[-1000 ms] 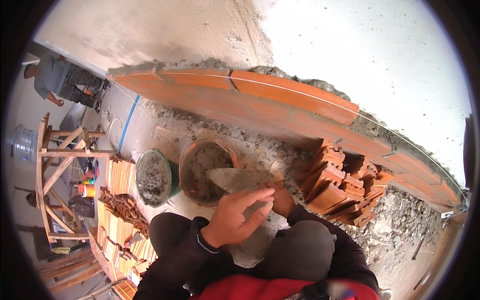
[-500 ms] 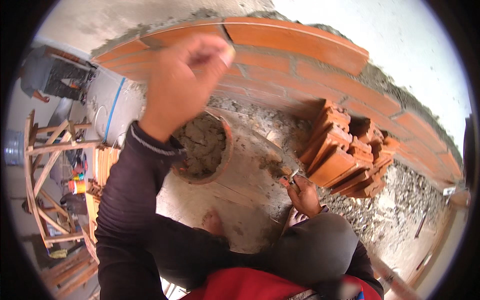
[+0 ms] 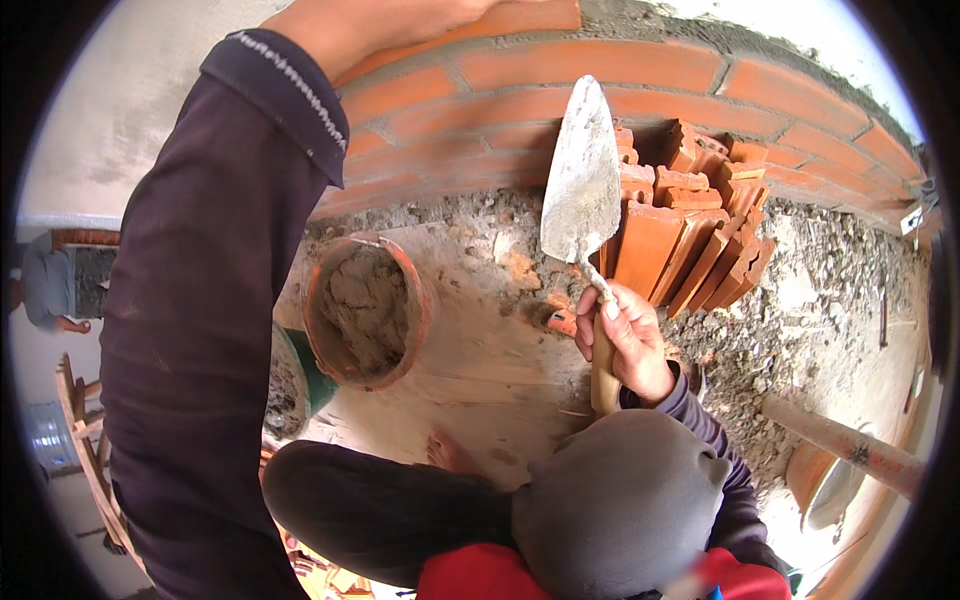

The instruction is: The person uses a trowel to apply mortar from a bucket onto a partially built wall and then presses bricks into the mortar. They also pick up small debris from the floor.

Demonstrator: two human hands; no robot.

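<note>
In my right hand [image 3: 630, 335] is a trowel [image 3: 583, 165], its wooden handle wrapped by my fingers. The grey mortar-smeared blade points up, in front of the brick wall [image 3: 590, 65] and beside the stacked bricks. My left hand [image 3: 385, 25] reaches up to the top course and lies at a single orange brick [image 3: 520, 22] there. The picture's upper edge cuts off its fingers, so their grip is hidden. An orange-rimmed bucket of mortar [image 3: 365, 310] stands on the floor below my left forearm.
Upright hollow bricks [image 3: 665, 250] lean in a stack against the wall at right. A dark green bucket [image 3: 310, 380] stands by the mortar bucket. Rubble [image 3: 800, 250] covers the floor at right, near a pole [image 3: 840, 440]. Another person [image 3: 50, 285] is at far left.
My left hand has gone up to the top brick course. My right hand has lifted the trowel from low by the floor to blade-up before the wall. The view has shifted.
</note>
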